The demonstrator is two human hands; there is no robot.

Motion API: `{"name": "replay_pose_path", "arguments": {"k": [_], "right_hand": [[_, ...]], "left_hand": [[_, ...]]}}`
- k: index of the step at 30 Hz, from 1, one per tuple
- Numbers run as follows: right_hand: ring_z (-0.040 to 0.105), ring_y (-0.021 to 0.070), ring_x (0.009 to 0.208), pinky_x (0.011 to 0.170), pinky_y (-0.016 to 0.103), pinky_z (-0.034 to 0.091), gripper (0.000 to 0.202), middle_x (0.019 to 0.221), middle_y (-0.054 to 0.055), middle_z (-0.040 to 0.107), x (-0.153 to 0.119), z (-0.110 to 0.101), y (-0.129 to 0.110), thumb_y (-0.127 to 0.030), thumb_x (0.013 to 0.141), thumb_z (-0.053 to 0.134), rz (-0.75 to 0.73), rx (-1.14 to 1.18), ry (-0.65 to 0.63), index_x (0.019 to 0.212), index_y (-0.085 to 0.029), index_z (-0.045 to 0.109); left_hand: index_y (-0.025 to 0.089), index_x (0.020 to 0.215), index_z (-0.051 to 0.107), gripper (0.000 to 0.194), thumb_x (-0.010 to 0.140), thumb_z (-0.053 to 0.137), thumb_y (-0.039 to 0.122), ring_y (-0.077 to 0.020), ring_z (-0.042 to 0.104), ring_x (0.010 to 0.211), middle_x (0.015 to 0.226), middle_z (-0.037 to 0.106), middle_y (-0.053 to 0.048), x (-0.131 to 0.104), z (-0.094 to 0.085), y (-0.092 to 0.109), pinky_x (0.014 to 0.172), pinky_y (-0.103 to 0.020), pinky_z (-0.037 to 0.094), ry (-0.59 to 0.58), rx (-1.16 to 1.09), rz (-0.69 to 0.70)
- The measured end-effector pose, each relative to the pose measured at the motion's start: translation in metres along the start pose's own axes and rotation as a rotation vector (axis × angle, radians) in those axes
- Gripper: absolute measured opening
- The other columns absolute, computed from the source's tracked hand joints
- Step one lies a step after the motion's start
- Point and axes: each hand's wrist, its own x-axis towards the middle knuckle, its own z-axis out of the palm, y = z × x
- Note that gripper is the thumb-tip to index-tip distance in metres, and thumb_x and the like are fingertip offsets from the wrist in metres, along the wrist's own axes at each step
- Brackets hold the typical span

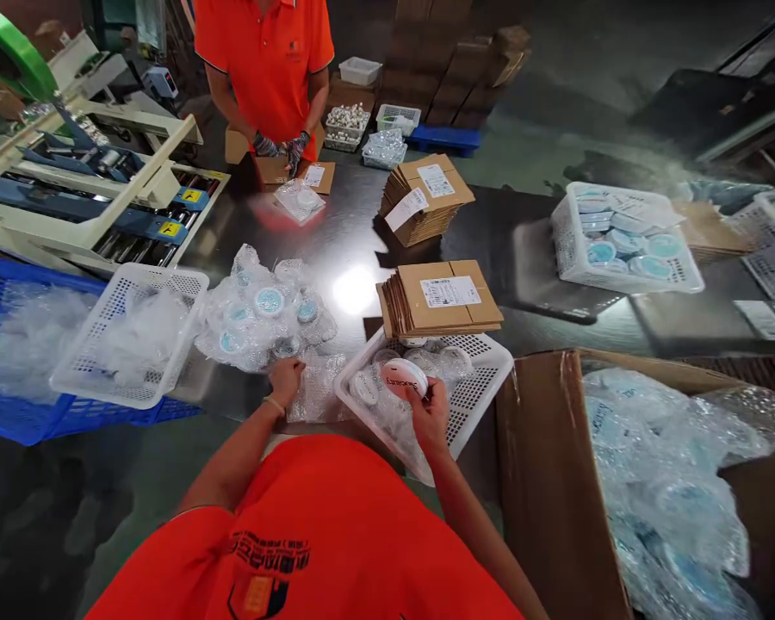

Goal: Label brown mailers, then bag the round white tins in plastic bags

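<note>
My right hand (431,412) is closed on a round white container (403,377) with dark lettering, held tilted over a white perforated basket (491,372). More white round containers (364,387) and clear wrap lie in that basket. To the left, my left hand (287,381) has its fingers pinched at the edge of a flat bubble-wrap bag (319,387) on the metal table. Just beyond it is a heap of bubble-wrapped round containers (269,301) with pale blue tops.
Stacks of folded cardboard boxes with labels (449,293) stand behind the basket. A white basket of clear bags (143,336) is at left, a filled basket (626,241) at right. An open carton (542,465) holds wrapped containers. A gloved co-worker (264,77) stands opposite.
</note>
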Motion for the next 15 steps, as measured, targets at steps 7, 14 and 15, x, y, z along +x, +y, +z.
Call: {"name": "replay_pose_path", "arguments": {"k": [7,14,15], "right_hand": [[0.064,0.0306,0.121,0.101,0.045,0.053,0.048,0.131,0.012,0.069,-0.008,0.013,-0.014,-0.069,0.084,0.076,-0.056,0.193,-0.608,0.102,-0.025,0.071],[0.043,0.0385,0.151,0.125,0.055,0.032,0.055,0.146,0.016,0.061,0.016,0.054,-0.035,-0.071,0.073,0.086,-0.190,0.123,-1.022,0.093,-0.022,0.074],[0.055,0.0357,0.137,0.119,0.052,0.040,0.055,0.130,0.014,0.068,0.018,0.055,-0.034,-0.070,0.074,0.085,-0.175,0.153,-1.048,0.094,-0.021,0.073]], "left_hand": [[0.021,0.067,0.055,0.026,0.087,0.068,0.031,-0.0175,0.060,0.074,0.075,0.064,-0.001,-0.016,-0.046,0.009,0.072,-0.029,0.048,-0.024,-0.305,0.261],[0.022,0.073,0.052,0.037,0.073,0.081,0.044,-0.0140,0.055,0.069,0.075,0.062,0.001,-0.052,-0.071,0.058,0.065,-0.027,0.047,-0.310,-0.703,0.417],[0.022,0.078,0.054,0.040,0.068,0.086,0.044,-0.0136,0.055,0.069,0.075,0.061,0.002,-0.053,-0.075,0.061,0.065,-0.027,0.047,-0.360,-0.735,0.386]]}}
